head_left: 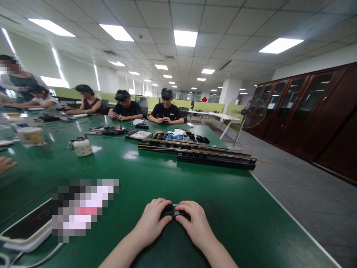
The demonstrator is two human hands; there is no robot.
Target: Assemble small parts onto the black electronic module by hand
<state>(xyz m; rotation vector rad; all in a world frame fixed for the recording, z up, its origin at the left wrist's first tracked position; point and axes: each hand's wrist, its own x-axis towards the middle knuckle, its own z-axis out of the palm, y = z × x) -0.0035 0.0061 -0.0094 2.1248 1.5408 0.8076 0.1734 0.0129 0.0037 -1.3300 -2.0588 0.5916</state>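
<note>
My left hand (152,221) and my right hand (195,223) meet over the near middle of the green table (173,178). Both are closed around one small black part (172,211) that rests on or just above the table top. Fingers of both hands curl over it, so only its middle strip shows between them. Its shape is mostly hidden.
Long black rails (200,154) lie across the table ahead. A white jar (82,146) stands at left, a phone on a white box (28,227) at near left. Another person's hand (6,164) shows at the left edge. Several people sit at the far end. A fan (249,113) stands on the grey floor at right.
</note>
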